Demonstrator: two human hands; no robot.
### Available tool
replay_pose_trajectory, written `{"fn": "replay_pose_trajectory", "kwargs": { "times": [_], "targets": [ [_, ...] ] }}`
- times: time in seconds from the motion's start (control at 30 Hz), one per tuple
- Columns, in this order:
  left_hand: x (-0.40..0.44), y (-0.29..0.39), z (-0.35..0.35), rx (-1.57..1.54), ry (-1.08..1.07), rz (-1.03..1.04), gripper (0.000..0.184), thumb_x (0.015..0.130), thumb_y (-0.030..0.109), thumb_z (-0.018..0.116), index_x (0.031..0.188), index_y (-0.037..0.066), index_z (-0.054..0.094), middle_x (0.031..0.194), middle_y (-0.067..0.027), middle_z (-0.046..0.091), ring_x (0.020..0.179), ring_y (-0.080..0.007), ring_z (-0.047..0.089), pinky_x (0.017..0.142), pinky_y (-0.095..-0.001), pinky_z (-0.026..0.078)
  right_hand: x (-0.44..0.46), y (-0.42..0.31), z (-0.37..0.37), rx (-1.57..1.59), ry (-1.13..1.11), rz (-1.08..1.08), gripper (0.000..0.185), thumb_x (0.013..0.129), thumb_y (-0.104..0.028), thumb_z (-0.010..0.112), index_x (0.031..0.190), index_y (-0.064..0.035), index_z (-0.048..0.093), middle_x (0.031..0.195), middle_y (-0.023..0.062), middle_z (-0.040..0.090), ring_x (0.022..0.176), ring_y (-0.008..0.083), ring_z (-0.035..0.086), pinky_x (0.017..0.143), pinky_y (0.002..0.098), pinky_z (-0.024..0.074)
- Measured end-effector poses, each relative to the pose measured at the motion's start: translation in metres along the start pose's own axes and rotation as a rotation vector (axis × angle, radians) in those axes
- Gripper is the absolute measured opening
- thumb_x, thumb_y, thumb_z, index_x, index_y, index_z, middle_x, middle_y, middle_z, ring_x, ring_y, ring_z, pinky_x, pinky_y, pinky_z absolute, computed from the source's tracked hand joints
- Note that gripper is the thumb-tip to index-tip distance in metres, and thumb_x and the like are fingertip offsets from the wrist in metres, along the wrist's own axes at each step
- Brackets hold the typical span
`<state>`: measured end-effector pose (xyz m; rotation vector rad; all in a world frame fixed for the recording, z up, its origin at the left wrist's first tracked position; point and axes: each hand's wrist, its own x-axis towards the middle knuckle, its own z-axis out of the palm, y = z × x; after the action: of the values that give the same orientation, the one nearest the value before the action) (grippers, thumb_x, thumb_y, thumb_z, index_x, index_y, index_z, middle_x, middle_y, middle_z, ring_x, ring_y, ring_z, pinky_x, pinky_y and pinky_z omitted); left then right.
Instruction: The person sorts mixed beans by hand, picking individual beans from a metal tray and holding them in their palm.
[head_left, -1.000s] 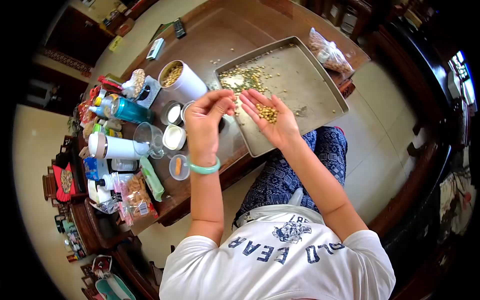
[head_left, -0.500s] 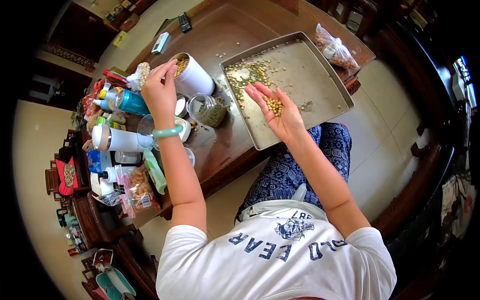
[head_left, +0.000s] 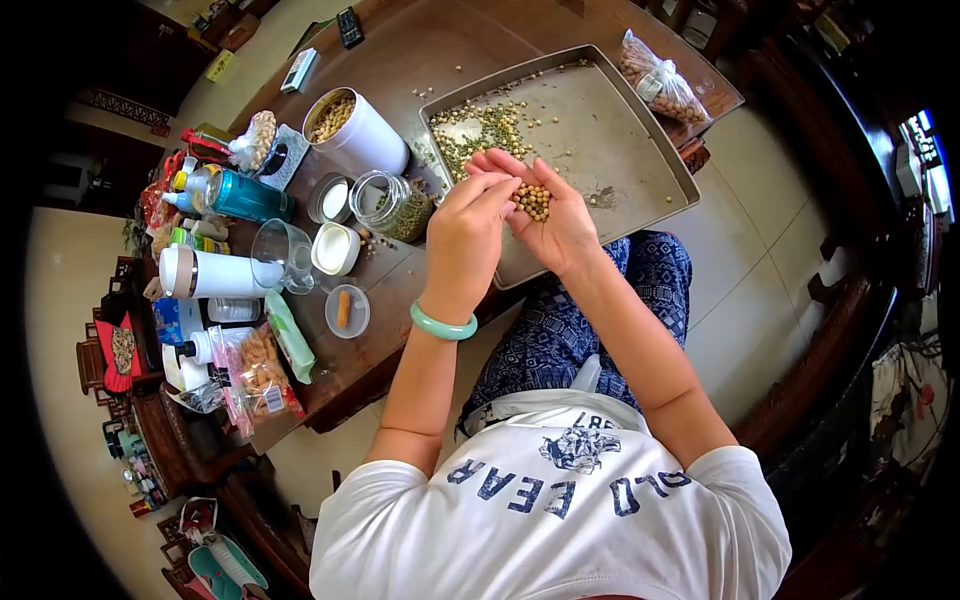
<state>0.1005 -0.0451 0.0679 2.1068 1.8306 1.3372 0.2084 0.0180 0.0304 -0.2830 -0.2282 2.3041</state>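
My right hand (head_left: 562, 232) is cupped palm up over the near left part of a metal tray (head_left: 640, 215), holding a small heap of yellow soybeans (head_left: 530, 202). My left hand (head_left: 468, 235), with a pale green bangle (head_left: 443, 325) on its wrist, has its fingers pinched together at the edge of that palm; whatever lies between the fingertips is hidden. Soybeans and small green beans (head_left: 490, 130) are scattered in the tray's left part. Left of the tray stand a white canister (head_left: 375, 140) filled with soybeans and a tilted clear jar (head_left: 400, 212) of green beans.
A tied bag of nuts (head_left: 665, 85) lies at the tray's far right. Crowded on the left are a white tumbler (head_left: 215, 272), a blue bottle (head_left: 250, 198), a clear cup (head_left: 283, 255), a snack bag (head_left: 262, 375) and a small round dish (head_left: 347, 312). Loose beans lie near the jar.
My left hand has moved right and down from the white canister's mouth to my right palm. My right hand stays cupped around the soybeans. The view has shifted slightly.
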Motion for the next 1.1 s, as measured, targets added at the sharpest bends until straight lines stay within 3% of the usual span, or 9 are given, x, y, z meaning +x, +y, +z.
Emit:
{"fn": "replay_pose_trajectory", "kwargs": {
  "times": [0.17, 0.23, 0.3, 0.33, 0.4, 0.43, 0.73, 0.87, 1.1],
  "targets": [
    [0.001, 0.008, -0.004, -0.124, 0.154, -0.084, 0.024, 0.086, -0.001, 0.064, 0.11, 0.0, 0.066, 0.107, -0.0108, 0.065, 0.091, -0.0183, 0.064, 0.079, -0.0287, 0.051, 0.002, 0.002, 0.004, 0.101, 0.113, -0.029, 0.053, 0.106, -0.031, 0.026, 0.128, 0.0119, 0.046, 0.128, 0.0263, 0.053, 0.126, 0.0325, 0.049, 0.108, 0.0399, 0.0432],
    [-0.019, -0.005, 0.003, -0.152, 0.4, -0.144, 0.028, 0.087, 0.0, 0.062, 0.116, 0.001, 0.063, 0.104, -0.01, 0.062, 0.091, -0.0207, 0.059, 0.08, -0.0325, 0.047, 0.007, 0.003, -0.003, 0.231, 0.074, -0.039, 0.052, 0.106, -0.03, 0.028, 0.124, 0.0152, 0.045, 0.126, 0.028, 0.054, 0.123, 0.0351, 0.052, 0.109, 0.0398, 0.0436],
    [-0.054, -0.009, 0.001, -0.061, 0.491, -0.206, 0.027, 0.089, -0.001, 0.058, 0.116, 0.0, 0.061, 0.097, -0.0095, 0.059, 0.083, -0.0188, 0.053, 0.079, -0.0309, 0.044, 0.008, 0.002, -0.008, 0.33, 0.163, 0.01, 0.042, 0.105, -0.028, 0.035, 0.113, 0.0092, 0.051, 0.11, 0.021, 0.06, 0.101, 0.0269, 0.062, 0.087, 0.0309, 0.0566],
    [-0.077, -0.017, -0.003, 0.028, 0.455, -0.189, 0.021, 0.094, 0.003, 0.055, 0.114, -0.001, 0.059, 0.096, -0.006, 0.057, 0.086, -0.0137, 0.052, 0.081, -0.0279, 0.045, 0.011, 0.001, -0.017, 0.327, 0.158, 0.016, 0.042, 0.105, -0.028, 0.035, 0.113, 0.0092, 0.051, 0.11, 0.021, 0.06, 0.101, 0.0269, 0.062, 0.087, 0.0309, 0.0566],
    [-0.12, -0.033, -0.013, 0.136, 0.376, -0.259, 0.02, 0.095, 0.005, 0.053, 0.112, -0.001, 0.059, 0.086, -0.0055, 0.059, 0.074, -0.0144, 0.054, 0.071, -0.0283, 0.047, 0.016, -0.001, -0.04, 0.711, -0.062, 0.262, 0.03, 0.104, -0.028, 0.041, 0.095, -0.0005, 0.052, 0.089, 0.0107, 0.056, 0.071, 0.0143, 0.056, 0.053, 0.0198, 0.0485],
    [-0.133, -0.039, -0.021, 0.231, 0.348, -0.226, 0.018, 0.096, 0.008, 0.051, 0.11, -0.001, 0.059, 0.08, -0.0065, 0.059, 0.068, -0.0153, 0.055, 0.065, -0.029, 0.047, 0.011, -0.014, -0.017, 0.704, 0.124, 0.319, 0.028, 0.103, -0.029, 0.044, 0.085, -0.0079, 0.045, 0.074, 0.0018, 0.044, 0.055, 0.0073, 0.036, 0.039, 0.019, 0.0271],
    [-0.135, -0.04, -0.008, 0.803, 0.323, -0.182, 0.025, 0.098, 0.026, 0.046, 0.093, 0.005, 0.06, 0.068, -0.0097, 0.057, 0.06, -0.0309, 0.058, 0.055, -0.039, 0.045, -0.007, -0.077, 0.004, 0.337, 0.091, 0.607, 0.044, 0.103, -0.038, 0.041, 0.064, -0.0193, 0.031, 0.058, -0.0078, 0.025, 0.046, 0.0051, 0.018, 0.036, 0.0206, 0.0119],
    [-0.129, -0.043, -0.009, 0.86, 0.373, -0.171, 0.029, 0.09, 0.017, 0.048, 0.063, 0.006, 0.05, 0.062, -0.0096, 0.046, 0.054, -0.0297, 0.05, 0.047, -0.0398, 0.037, -0.009, -0.091, -0.017, 0.222, 0.039, 0.673, 0.044, 0.103, -0.038, 0.042, 0.064, -0.0195, 0.032, 0.058, -0.0083, 0.024, 0.045, 0.0046, 0.016, 0.034, 0.0206, 0.0101],
    [-0.133, -0.046, -0.008, 0.888, 0.462, -0.161, 0.024, 0.09, 0.017, 0.052, 0.068, 0.006, 0.053, 0.066, -0.0097, 0.051, 0.058, -0.0308, 0.054, 0.051, -0.0413, 0.041, -0.031, -0.084, -0.018, 0.22, 0.009, 0.634, 0.045, 0.104, -0.033, 0.039, 0.063, -0.0168, 0.034, 0.059, -0.0061, 0.025, 0.047, 0.0061, 0.021, 0.037, 0.0217, 0.0121]
  ]
}}
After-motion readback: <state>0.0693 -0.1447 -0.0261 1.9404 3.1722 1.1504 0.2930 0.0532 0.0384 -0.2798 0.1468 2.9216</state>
